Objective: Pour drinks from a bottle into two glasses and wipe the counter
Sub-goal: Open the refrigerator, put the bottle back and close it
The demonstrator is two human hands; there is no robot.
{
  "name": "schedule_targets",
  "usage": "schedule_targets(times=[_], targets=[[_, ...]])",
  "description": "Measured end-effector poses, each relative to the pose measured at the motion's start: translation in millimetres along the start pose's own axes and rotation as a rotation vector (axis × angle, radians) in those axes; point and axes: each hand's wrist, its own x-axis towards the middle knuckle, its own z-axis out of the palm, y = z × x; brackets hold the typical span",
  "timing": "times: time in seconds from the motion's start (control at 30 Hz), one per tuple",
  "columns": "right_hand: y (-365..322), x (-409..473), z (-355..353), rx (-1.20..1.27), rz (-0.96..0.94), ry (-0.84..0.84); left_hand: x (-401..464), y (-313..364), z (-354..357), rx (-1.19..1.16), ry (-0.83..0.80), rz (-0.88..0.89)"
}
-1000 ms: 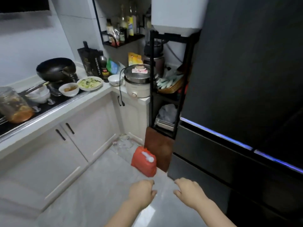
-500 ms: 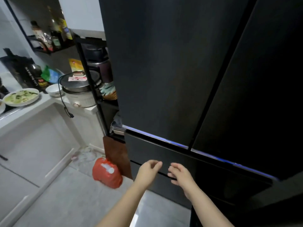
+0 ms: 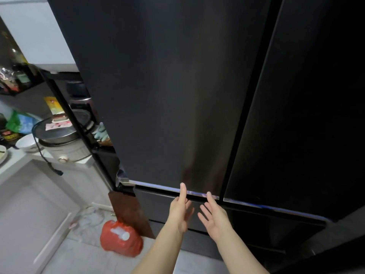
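both hands reach toward the lower edge of the dark fridge's left door (image 3: 167, 95), the left hand (image 3: 180, 209) and right hand (image 3: 214, 213) side by side with palms turned inward, their fingers straight, released and grasping nothing, tips at the gap under the door. no bottle or glasses can be seen. to the left, a rice cooker (image 3: 63, 143) and a white bowl (image 3: 26, 143) sit on the table (image 3: 17, 161), and a red bag (image 3: 120, 239) lies on the floor beside a brown board (image 3: 130, 210).
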Motion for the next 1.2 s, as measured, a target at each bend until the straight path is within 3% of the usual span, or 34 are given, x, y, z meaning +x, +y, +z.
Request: schedule_targets(times=[0.63, 0.83, 1.2], targets=[[13, 26, 8, 0.119, -0.106, 0.034, 47, 1, -12, -0.315, -0.268, -0.155], [12, 22, 9, 0.085, -0.105, 0.035, 42, 3, -13, -0.3, -0.253, -0.141], [27, -6, -6, 0.074, -0.044, -0.012, 17, -6, -18, -0.222, -0.079, -0.095]])
